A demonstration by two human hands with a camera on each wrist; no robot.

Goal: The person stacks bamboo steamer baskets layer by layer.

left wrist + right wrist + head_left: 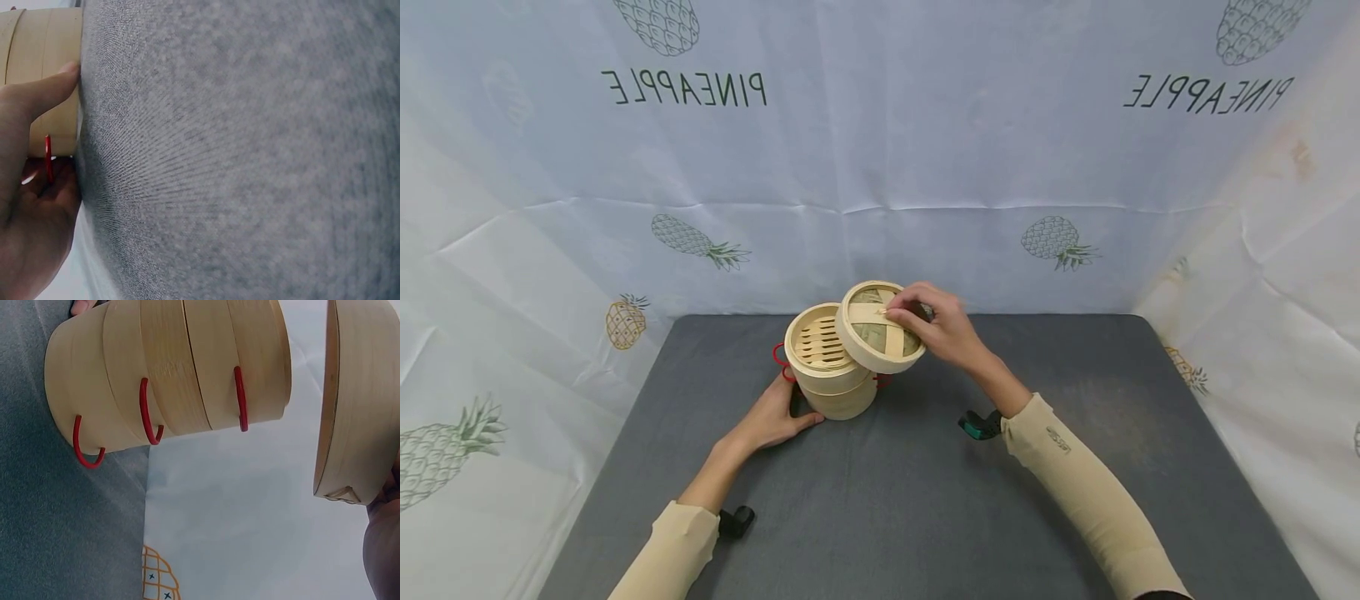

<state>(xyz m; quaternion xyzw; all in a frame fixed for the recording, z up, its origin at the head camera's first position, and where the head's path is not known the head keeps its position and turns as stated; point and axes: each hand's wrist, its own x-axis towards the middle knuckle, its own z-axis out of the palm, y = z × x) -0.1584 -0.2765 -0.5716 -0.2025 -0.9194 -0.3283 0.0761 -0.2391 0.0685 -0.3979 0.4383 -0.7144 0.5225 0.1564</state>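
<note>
Grey table (pixel 1075 500) w/ bamboo steamer stack (pixel 831 375) near far edge, centre. Left hand (pixel 772 419) braces stack base, fingers relaxed vs wall. Right hand (pixel 940 325) pinches lid (pixel 880 327) by strap, tilted, above stack's right rim.

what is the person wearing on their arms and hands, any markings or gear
Both arms wear long, close-fitting cream sleeves that end at the wrist. The right sleeve has a small dark logo near the cuff; the left sleeve looks plain. A green and black device sits at the right wrist, a black one at the left. The left hand and right hand are bare: no gloves or rings visible.
</note>
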